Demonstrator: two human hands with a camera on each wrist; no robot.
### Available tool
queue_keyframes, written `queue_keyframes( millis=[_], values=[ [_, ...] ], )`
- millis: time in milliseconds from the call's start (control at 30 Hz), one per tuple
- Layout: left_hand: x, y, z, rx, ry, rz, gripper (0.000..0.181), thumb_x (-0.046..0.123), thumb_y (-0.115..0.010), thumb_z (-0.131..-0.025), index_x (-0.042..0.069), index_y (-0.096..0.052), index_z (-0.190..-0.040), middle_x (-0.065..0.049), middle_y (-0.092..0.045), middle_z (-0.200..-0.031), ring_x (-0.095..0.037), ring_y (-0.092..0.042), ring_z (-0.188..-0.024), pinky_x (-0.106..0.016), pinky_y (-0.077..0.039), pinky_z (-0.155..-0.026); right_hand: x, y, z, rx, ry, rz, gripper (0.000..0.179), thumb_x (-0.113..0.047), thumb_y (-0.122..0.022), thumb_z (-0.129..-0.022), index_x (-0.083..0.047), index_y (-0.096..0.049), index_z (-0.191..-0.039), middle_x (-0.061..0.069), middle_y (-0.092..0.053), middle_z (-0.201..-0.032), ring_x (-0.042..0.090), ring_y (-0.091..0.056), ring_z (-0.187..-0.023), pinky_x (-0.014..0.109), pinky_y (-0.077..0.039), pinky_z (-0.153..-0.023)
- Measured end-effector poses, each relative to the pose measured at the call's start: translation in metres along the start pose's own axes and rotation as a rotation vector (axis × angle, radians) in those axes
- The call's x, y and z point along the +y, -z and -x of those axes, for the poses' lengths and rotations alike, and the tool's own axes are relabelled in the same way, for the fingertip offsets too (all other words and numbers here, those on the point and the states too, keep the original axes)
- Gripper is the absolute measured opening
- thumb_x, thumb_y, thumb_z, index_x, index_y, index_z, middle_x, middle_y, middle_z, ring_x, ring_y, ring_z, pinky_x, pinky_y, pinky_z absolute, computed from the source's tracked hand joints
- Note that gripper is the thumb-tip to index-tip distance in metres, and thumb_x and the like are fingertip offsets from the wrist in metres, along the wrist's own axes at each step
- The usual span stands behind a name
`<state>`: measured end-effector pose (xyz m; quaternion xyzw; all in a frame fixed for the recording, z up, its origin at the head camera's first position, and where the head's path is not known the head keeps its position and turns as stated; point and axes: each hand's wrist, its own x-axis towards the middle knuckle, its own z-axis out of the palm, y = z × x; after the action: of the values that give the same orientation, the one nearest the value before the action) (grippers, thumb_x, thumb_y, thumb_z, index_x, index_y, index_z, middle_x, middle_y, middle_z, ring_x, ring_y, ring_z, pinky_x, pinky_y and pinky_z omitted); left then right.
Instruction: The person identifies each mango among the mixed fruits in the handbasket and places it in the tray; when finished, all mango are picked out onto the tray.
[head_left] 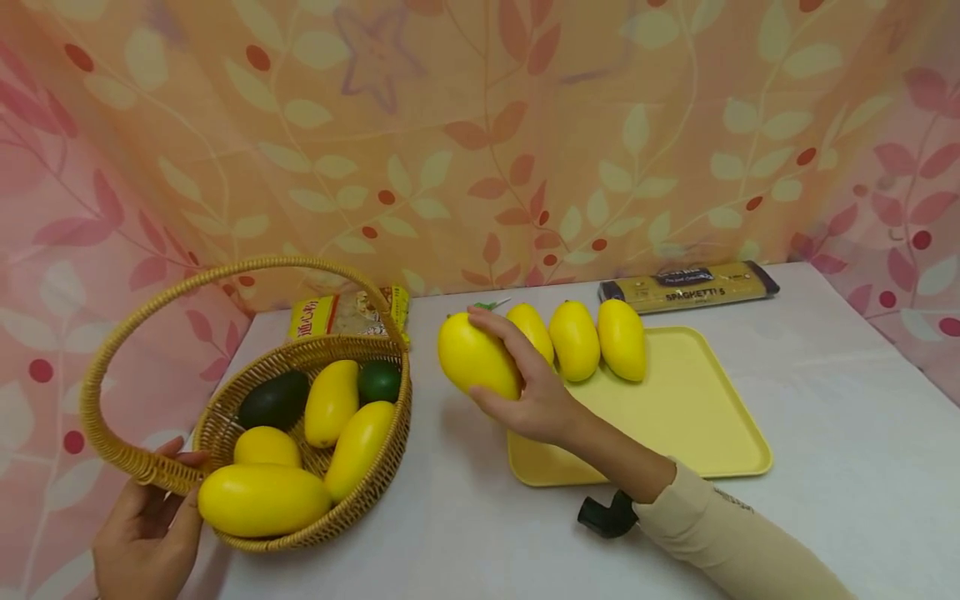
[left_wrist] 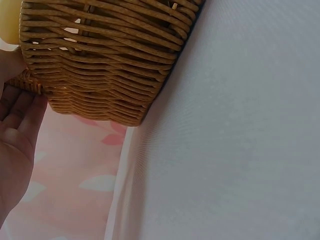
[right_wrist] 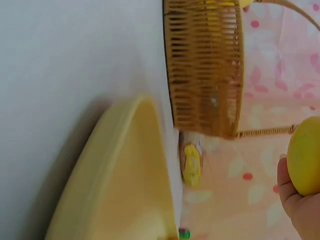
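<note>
Yellow mango (head_left: 472,357) in right hand (head_left: 542,398), clear of basket rim (head_left: 406,377).

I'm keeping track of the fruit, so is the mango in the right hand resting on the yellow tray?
No, the right hand holds the mango up in the air, clear of the yellow tray.

Soft, diffuse light, faint shadows, wrist views dimmer, near tray (right_wrist: 125,190) blurred

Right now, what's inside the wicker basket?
Four yellow mangoes and two dark green fruits. The front mango partly covers the one behind it. The fruit hides much of the wicker basket's floor, so anything underneath can't be seen.
</note>
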<state>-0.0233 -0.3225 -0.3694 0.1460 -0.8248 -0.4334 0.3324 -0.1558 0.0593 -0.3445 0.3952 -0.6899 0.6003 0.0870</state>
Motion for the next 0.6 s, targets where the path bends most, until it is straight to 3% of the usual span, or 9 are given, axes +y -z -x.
queue_keyframes(
  millis=[600],
  values=[
    [0.001, -0.001, 0.0, 0.006, -0.012, -0.021, 0.063, -0.023, -0.068, -0.081, 0.006, -0.061, -0.137, 0.004, -0.066, -0.106, -0.003, -0.063, -0.099, -0.008, -0.047, -0.085, 0.008, 0.065, 0.029, 0.151, -0.108, 0.093, 0.076, 0.009, -0.068, -0.086, -0.008, -0.036, -0.153, 0.004, -0.033, -0.159, 0.024, -0.038, -0.139, 0.027, -0.038, -0.111]
  ],
)
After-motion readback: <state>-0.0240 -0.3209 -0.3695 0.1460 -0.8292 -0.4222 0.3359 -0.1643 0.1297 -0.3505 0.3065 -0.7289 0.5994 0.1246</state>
